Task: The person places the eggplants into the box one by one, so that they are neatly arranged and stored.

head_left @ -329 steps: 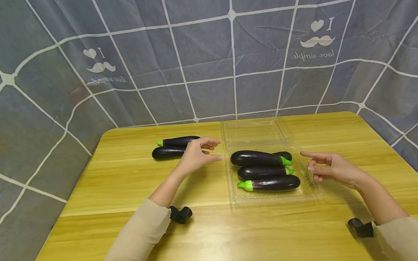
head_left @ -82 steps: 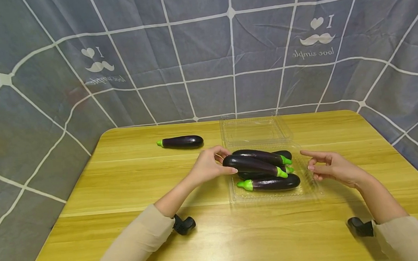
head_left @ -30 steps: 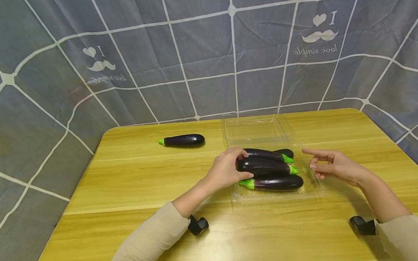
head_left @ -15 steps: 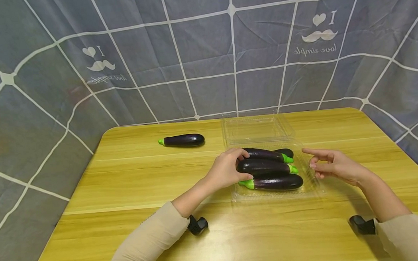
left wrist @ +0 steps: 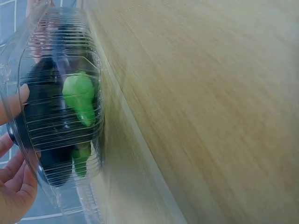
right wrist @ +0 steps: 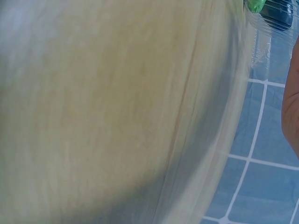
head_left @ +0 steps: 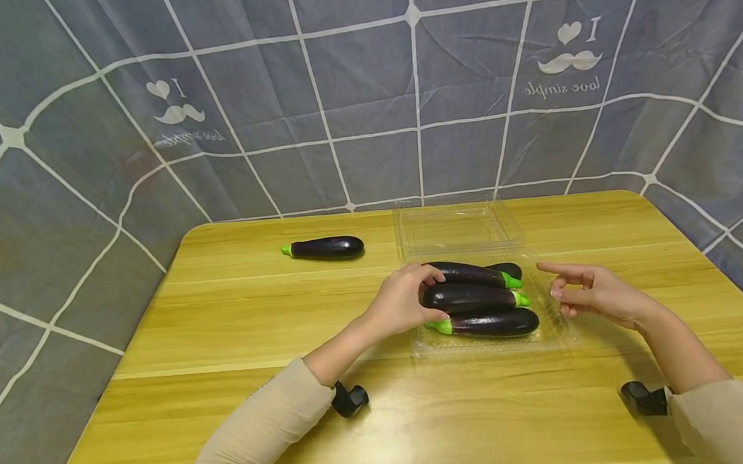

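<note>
My left hand [head_left: 404, 297] curls thumb and fingers round the blunt left end of a dark purple eggplant [head_left: 468, 297] in the clear plastic box [head_left: 417, 346]. That eggplant lies lengthwise in the middle of the pile, its green stem pointing right. A front eggplant [head_left: 495, 323] has its stem to the left, and a back one [head_left: 466, 272] lies behind; part of another shows at the right. The left wrist view shows green stems [left wrist: 78, 95] through the ribbed box wall. Beside the box's right side, my right hand [head_left: 599, 296] holds nothing, index finger extended and the others loosely curled.
The box's hinged lid [head_left: 454, 227] lies open toward the back edge. One loose eggplant [head_left: 324, 248] rests on the wooden table [head_left: 237, 325], back left. A grey checked curtain [head_left: 364, 105] hangs behind the table. A black wrist camera [head_left: 350, 400] sits at my left cuff.
Of two eggplants at the back left, one was taken into the box. My left hand carried it right, slanted over the pile, and lowered it straight. The right hand has hardly moved.
</note>
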The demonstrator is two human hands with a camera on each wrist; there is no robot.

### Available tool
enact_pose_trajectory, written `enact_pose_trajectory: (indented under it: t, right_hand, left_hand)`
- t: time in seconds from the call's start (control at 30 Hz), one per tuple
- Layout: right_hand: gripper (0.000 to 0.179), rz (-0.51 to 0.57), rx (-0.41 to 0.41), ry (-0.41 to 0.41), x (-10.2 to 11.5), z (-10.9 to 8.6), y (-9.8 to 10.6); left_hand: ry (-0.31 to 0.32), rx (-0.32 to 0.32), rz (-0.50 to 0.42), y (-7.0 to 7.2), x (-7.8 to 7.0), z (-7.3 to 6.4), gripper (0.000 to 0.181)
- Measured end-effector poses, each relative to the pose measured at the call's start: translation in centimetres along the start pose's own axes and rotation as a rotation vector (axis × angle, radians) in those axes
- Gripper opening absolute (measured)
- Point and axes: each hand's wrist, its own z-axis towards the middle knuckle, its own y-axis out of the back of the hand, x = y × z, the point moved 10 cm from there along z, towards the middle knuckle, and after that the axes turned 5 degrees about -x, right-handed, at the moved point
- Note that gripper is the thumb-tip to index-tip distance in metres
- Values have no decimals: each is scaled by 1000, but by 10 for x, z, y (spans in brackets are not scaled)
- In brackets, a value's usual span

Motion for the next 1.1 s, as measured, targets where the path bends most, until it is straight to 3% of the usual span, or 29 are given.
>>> enact_pose_trajectory:
  t: [0.63,1.1]
  right_hand:
    - [49,1,7,13,4,-1,-3]
    - [48,19,13,12,3,-1,-3]
  left_hand:
    - [-69,23,12,-2,-6,-4,51]
    - [-79,48,-46,-1,-8,-7,52]
